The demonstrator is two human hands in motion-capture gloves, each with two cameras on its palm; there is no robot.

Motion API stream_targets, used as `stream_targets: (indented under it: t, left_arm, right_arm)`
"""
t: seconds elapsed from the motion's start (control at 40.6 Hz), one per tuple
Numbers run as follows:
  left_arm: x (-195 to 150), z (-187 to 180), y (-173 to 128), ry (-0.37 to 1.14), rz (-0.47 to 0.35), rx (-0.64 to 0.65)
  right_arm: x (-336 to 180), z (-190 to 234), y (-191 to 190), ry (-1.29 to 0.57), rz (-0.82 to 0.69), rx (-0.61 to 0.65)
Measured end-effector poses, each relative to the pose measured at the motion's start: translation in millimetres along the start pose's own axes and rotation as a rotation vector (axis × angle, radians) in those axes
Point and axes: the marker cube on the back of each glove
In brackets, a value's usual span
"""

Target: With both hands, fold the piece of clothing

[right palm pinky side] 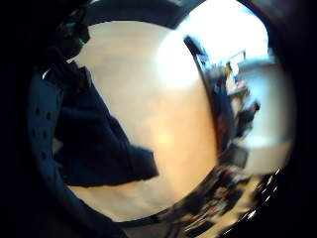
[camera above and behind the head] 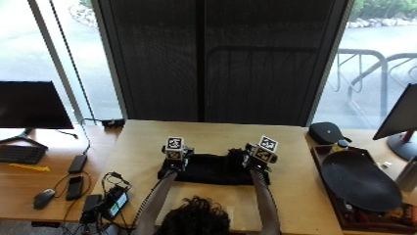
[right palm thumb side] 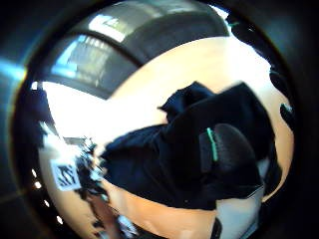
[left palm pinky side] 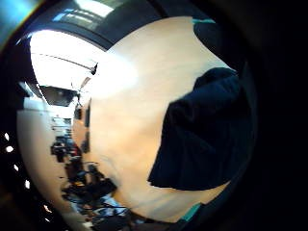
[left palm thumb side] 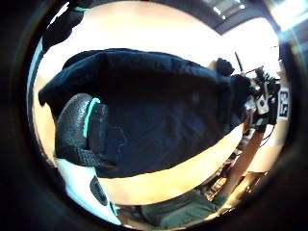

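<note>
Gripping the black garment (camera above and behind the head: 212,170): left hand (camera above and behind the head: 174,161), right hand (camera above and behind the head: 255,160), thumbs curled.

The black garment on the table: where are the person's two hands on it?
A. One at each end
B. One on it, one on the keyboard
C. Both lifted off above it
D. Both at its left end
A: in the outside view the left hand is at the garment's left end and the right hand at its right end, on the table.
</note>
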Motion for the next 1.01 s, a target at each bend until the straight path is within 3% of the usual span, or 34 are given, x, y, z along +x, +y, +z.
stream_targets:
  t: [0.049,0.148,0.246,0.32,0.517,0.763,0.886,1.009]
  left_arm:
    - [-3.2,1.6,12.5,0.023,-0.029,0.015]
    - [-5.4,15.0,38.7,0.016,-0.053,0.009]
    - [-5.3,36.5,51.6,-0.036,-0.034,-0.041]
    - [0.5,45.0,57.4,0.02,-0.024,-0.087]
    - [11.5,64.5,71.4,0.182,0.0,-0.316]
    - [9.9,76.5,61.8,0.233,-0.013,-0.229]
    - [10.4,74.0,71.3,0.228,-0.025,-0.302]
    - [10.0,78.2,48.5,0.212,-0.02,-0.125]
  right_arm:
    - [18.7,0.4,11.2,-0.042,0.09,-0.026]
    - [64.5,9.7,51.4,0.013,0.261,-0.202]
    - [87.7,17.4,98.8,0.061,0.367,-0.462]
    - [94.9,27.4,110.2,0.074,0.403,-0.54]
    - [89.3,41.7,106.0,0.16,0.399,-0.51]
    - [76.2,42.3,95.8,0.218,0.404,-0.51]
    - [80.9,39.3,87.7,0.259,0.45,-0.502]
    - [79.0,28.0,79.6,0.101,0.445,-0.54]
